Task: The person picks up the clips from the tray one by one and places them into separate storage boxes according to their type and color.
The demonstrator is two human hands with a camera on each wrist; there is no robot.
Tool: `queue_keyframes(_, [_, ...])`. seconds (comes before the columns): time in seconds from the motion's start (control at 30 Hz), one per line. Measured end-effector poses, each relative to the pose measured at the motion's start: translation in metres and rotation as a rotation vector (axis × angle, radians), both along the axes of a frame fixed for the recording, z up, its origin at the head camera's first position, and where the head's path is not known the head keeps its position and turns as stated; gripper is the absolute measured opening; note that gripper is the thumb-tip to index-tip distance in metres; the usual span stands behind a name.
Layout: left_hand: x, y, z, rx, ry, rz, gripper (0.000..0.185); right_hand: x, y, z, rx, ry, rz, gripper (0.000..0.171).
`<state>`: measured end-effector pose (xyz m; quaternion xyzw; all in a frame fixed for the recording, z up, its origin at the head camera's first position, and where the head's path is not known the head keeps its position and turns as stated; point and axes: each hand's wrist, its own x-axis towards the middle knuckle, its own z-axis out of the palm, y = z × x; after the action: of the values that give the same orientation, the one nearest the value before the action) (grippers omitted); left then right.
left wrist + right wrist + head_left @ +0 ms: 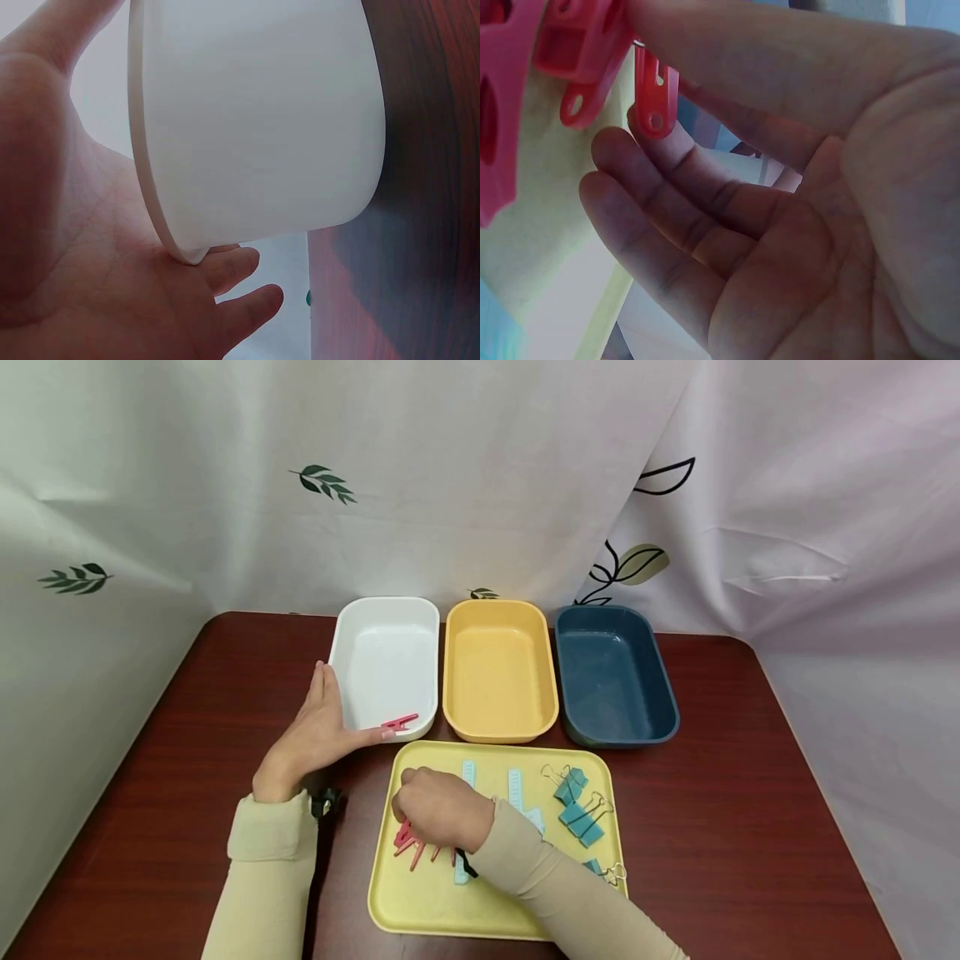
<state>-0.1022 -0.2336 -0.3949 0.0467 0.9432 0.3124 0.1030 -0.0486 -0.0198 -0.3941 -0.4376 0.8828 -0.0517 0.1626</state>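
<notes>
My left hand rests at the near left corner of the white bin, fingers straight along its outer side and thumb across the near rim. In the left wrist view, the palm lies against the rim of the bin. A red clothespin lies inside by the thumb tip. Over the left part of the yellow tray, my right hand pinches a red clothespin between thumb and index finger, mostly hidden from above. More red clothespins lie below that hand.
Light blue ridged strips lie mid-tray, partly covered by the right arm. Several teal binder clips sit on the tray's right side. Behind the tray stand a yellow bin and a dark blue bin, beside the white one.
</notes>
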Motion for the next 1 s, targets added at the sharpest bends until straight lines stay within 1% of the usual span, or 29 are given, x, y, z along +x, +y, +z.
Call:
queue_keyframes(0.13, [-0.0001,-0.0002,-0.0008,0.002,-0.003,0.003,0.140,0.0003,0.0001,0.0007,-0.002,-0.016,-0.008,0.011])
queue_keyframes(0.27, [-0.0001,0.0002,-0.0005,0.003,-0.008,0.003,0.141,0.0005,0.0003,0.0010,-0.006,-0.053,-0.022,0.012])
queue_keyframes(0.53, [-0.0003,-0.0001,0.0011,-0.006,-0.027,0.002,0.140,0.0005,0.0023,0.0015,0.000,-0.076,-0.019,0.015])
queue_keyframes(0.73, [-0.0008,0.0001,0.0021,-0.002,-0.027,0.002,0.138,-0.0014,0.0052,0.0000,0.005,-0.074,0.012,0.016])
queue_keyframes(1.0, [-0.0002,-0.0002,0.0018,0.003,-0.017,-0.002,0.138,-0.0023,0.0050,-0.0016,-0.004,-0.049,0.020,0.015])
